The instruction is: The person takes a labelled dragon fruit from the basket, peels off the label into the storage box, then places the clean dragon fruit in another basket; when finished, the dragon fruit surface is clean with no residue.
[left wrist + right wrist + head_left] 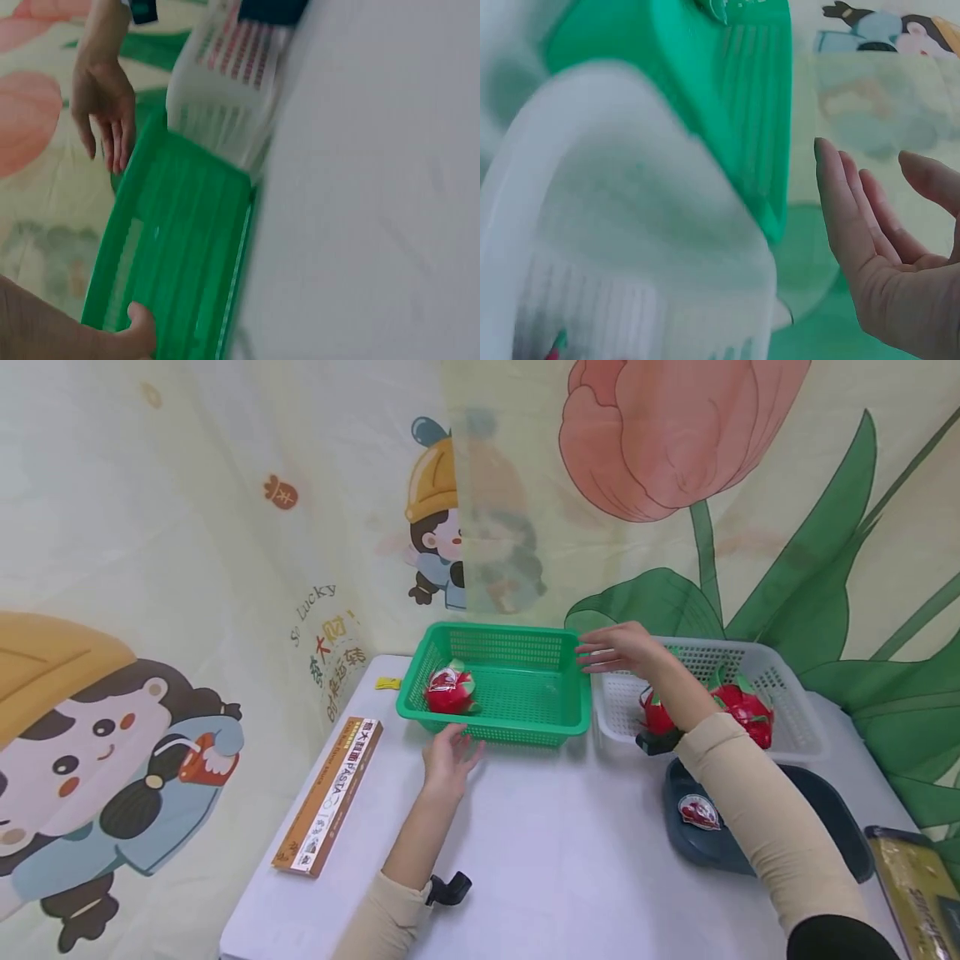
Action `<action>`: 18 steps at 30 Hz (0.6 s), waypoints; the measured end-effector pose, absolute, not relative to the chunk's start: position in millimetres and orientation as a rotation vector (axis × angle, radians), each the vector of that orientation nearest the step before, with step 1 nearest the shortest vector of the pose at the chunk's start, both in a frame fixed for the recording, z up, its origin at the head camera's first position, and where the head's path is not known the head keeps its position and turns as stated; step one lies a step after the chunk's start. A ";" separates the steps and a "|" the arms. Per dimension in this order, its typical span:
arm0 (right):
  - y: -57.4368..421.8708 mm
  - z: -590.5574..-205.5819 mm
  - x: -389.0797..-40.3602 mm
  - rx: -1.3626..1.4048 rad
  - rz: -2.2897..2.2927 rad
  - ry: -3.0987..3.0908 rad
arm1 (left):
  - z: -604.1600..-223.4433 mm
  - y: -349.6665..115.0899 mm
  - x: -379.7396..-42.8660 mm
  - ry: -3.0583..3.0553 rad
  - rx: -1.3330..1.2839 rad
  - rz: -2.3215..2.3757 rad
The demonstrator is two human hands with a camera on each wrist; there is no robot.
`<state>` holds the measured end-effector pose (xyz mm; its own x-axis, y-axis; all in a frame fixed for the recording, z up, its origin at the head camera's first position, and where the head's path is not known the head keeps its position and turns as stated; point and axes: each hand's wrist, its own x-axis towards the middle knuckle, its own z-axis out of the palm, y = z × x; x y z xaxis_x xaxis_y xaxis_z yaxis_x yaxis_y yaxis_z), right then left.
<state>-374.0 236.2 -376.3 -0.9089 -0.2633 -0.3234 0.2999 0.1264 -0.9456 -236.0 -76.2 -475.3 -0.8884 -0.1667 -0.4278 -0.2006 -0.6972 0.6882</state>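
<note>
On the left of the white table (pixel 570 860), a long pasta box (pixel 328 797), laid flat. Beyond its far end, a small yellow packet (pixel 387 683). Next, the left hand (pixel 447 764), at the near left side of the green basket (pixel 536 689), fingers loosely spread and gripping nothing; cannot tell whether touching the rim. Inside the basket, at its left end, a red dragon fruit (pixel 450 691) with green tips. Judge the fruit rounded, smooth and perhaps ready to roll; cup it round the body, away from the tips. Judge the basket light, of thin, fairly stiff plastic, perhaps flexing a little along its long sides. Take hold under the rim at both short ends and keep it level, allowing for more weight on the left. Near the basket's far right corner, the right hand (pixel 626 647), fingers nearly straight, holding nothing. Farther right, a white basket (pixel 813 727) with more dragon fruit (pixel 746 714), partly hidden. Nearer, a dark blue tub (pixel 832 802); at the near right edge, a gold packet (pixel 915 893).
</note>
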 end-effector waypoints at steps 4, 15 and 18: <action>207.9 -381.0 -387.2 0.032 -1.820 1.961 | -480.9 -101.7 -245.3 1.301 -0.744 2.862; 132.0 -384.9 -416.6 0.049 -1.707 1.966 | -487.8 -130.1 -257.6 1.311 -0.744 2.965; 116.5 -388.1 -420.1 0.043 -1.722 1.930 | -489.5 -131.7 -258.8 1.320 -0.729 2.971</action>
